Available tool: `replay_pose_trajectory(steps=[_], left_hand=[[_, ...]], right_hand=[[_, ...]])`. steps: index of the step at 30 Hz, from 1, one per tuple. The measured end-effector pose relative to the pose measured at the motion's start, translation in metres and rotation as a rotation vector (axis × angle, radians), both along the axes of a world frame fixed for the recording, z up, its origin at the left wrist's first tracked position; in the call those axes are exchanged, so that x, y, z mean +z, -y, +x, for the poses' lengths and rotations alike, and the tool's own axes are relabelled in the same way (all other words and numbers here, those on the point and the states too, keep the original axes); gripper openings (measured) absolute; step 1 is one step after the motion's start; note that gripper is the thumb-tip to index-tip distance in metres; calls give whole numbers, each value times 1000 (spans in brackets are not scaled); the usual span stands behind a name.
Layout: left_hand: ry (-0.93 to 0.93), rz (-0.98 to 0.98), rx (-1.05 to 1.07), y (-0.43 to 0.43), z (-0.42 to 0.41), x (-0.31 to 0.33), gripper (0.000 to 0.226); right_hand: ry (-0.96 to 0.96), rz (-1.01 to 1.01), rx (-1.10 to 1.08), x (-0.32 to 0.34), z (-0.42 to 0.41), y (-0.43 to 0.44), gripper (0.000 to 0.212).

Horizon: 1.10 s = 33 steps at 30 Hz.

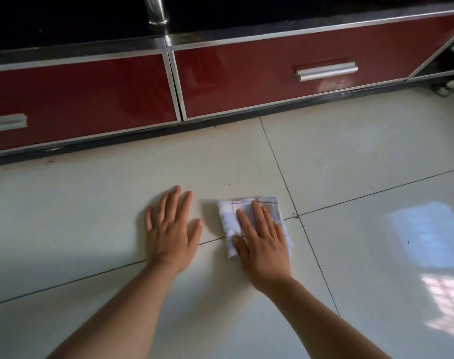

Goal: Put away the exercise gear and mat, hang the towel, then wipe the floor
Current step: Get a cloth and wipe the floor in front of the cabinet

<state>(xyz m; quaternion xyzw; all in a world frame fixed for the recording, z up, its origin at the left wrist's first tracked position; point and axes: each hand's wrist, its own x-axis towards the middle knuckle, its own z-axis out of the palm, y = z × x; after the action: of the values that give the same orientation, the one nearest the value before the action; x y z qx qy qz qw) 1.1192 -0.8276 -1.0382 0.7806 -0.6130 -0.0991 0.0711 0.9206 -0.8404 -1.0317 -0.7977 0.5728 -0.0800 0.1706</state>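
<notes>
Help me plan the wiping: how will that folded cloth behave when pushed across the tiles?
The folded cloth looks limp and light: its rumpled edges suggest it would sag if lifted. On the glossy tile floor it probably slides easily under the flat right hand, though it may bunch.

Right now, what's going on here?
A person looks to be at the floor-wiping step. The right hand presses flat, fingers straight, on a folded white cloth lying on the tile floor across a grout line. The left hand rests flat on bare tile beside it, apart from the cloth. Red drawers run along behind. No exercise gear or mat shows in this view.
</notes>
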Motion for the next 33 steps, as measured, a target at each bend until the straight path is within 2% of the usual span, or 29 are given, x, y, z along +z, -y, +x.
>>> replay_pose_trajectory(steps=[4,8,14,18,21,23,25,30,33], left_hand=[[-7,7,7,1,-1,0,63],[-28,34,3,2,1,1,64],[-12,59,-27,5,0,6,67],[-8,133,-87,23,11,23,74],[-78,279,-35,39,9,29,92],[-77,351,-21,43,4,28,104],[-61,334,-2,43,2,25,110],[-51,320,15,43,0,25,111],[-53,329,15,42,0,27,110]], right_hand=[[-17,-64,-62,-4,-9,17,56],[7,81,-181,5,13,40,75],[23,59,-100,2,-9,0,65],[-3,85,-190,6,-12,25,74],[-35,107,-227,9,-5,60,59],[-48,99,-201,10,-1,81,59],[-64,93,-149,8,7,98,59],[-119,66,13,4,25,115,56],[-69,46,99,3,9,94,57]])
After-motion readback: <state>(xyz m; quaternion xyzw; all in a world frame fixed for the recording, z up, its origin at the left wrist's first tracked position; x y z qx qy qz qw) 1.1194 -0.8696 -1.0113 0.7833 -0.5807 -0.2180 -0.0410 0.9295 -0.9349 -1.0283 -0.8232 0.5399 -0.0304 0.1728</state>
